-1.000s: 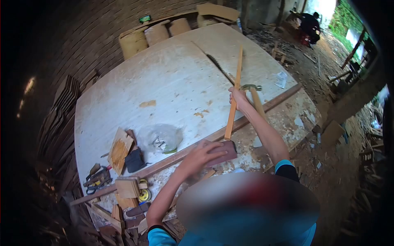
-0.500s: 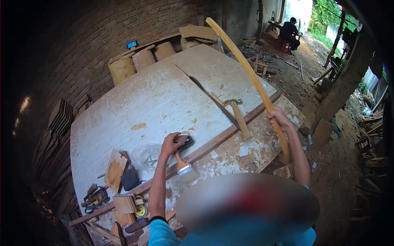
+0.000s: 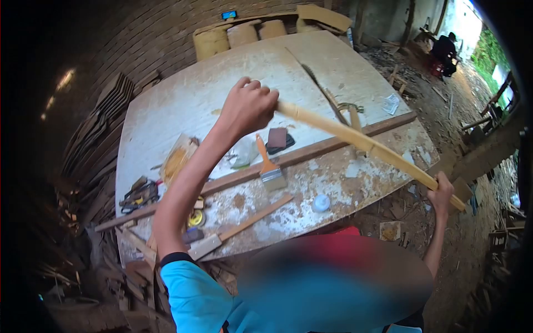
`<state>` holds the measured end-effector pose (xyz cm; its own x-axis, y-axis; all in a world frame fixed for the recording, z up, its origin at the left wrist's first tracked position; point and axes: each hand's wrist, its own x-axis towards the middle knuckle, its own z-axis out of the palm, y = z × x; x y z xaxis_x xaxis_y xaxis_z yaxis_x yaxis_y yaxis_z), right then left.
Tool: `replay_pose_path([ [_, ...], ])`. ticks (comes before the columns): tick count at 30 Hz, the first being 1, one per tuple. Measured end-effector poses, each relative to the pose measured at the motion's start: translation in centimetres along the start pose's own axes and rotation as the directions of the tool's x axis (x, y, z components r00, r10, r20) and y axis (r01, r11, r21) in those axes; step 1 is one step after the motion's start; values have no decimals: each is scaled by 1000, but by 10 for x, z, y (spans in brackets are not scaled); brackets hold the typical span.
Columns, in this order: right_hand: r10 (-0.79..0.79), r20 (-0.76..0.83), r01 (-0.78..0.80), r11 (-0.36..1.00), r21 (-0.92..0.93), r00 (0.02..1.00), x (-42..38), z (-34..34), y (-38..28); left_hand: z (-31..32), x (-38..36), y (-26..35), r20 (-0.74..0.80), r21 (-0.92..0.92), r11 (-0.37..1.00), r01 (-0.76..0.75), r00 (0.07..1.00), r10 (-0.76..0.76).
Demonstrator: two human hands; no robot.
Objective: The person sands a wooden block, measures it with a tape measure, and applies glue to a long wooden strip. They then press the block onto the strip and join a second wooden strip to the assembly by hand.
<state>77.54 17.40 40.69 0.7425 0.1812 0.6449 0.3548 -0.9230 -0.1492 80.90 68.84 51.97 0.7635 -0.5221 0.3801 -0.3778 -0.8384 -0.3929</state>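
Note:
A long, slightly curved bamboo strip (image 3: 344, 132) stretches across the view above the table. Its left end is gripped by my left hand (image 3: 249, 105), fingers closed round it. Near the other end, my right hand (image 3: 441, 191) is wrapped round the strip, out past the table's right edge. Below the strip lie a brown square pad (image 3: 277, 137), which looks like sandpaper, on a dark block (image 3: 287, 143), and a wide paintbrush (image 3: 268, 166) resting across a wooden bar. A hammer (image 3: 353, 119) is partly covered by the strip.
The worn table (image 3: 183, 100) carries a long wooden bar (image 3: 311, 152), a handsaw (image 3: 317, 83), a plastic bag (image 3: 242, 152), a white round lid or bottle (image 3: 321, 203) and a yellow tape roll (image 3: 196, 217). Wood pieces are stacked at left. A person (image 3: 444, 54) sits far off at right.
My left hand has left the brown pad on the table and now grips the strip's far end. The strip has swung down from steeply raised to a flatter slant, and my right hand has moved right.

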Motion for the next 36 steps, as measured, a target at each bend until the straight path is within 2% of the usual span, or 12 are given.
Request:
replay_pose_path([
  [1, -12, -7, 12, 1000, -18, 1000, -2, -8, 0, -7, -5, 5, 181, 51, 998, -41, 983, 31],
  [2, -47, -20, 46, 998, -30, 999, -3, -12, 1, 3, -18, 15, 3, 44, 992, -118, 993, 118],
  [5, -120, 20, 121, 992, -49, 993, -7, -28, 2, -1, -57, 47, 278, -313, 934, 174, 957, -85],
  [11, -106, 306, 150, 981, -122, 946, -13, -17, 7, -19, -118, 76, 84, -358, 926, 120, 992, -96],
  [12, -237, 176, 258, 960, -106, 955, -17, -14, 9, -25, -126, 77, 50, -335, 937, 101, 995, -90],
  [16, -420, 74, 425, 902, -76, 905, -25, -38, 17, -47, -156, 90, 26, -376, 924, 67, 998, -62],
  [20, -440, 96, 449, 886, -114, 893, -37, -72, -1, -60, -181, 96, -41, -438, 898, 35, 997, -59],
  [23, -431, 142, 445, 891, -92, 891, -45, -84, -25, -64, -213, 98, 21, -449, 892, 55, 998, -51],
  [29, -256, 415, 259, 965, 50, 873, -125, -108, -76, -47, -277, 154, 286, -497, 843, 205, 956, -64],
  [33, 70, 720, 95, 978, -186, 690, -222, -140, -78, -23, -299, 231, 391, -770, 585, 254, 912, 119],
  [34, 145, 760, 64, 969, -238, 633, -239, -151, -81, -10, -307, 248, 476, -810, 463, 360, 864, 162],
  [36, 207, 801, 66, 954, -293, 562, -271, -155, -75, 33, -332, 288, 675, -690, 401, 602, 736, 56],
])
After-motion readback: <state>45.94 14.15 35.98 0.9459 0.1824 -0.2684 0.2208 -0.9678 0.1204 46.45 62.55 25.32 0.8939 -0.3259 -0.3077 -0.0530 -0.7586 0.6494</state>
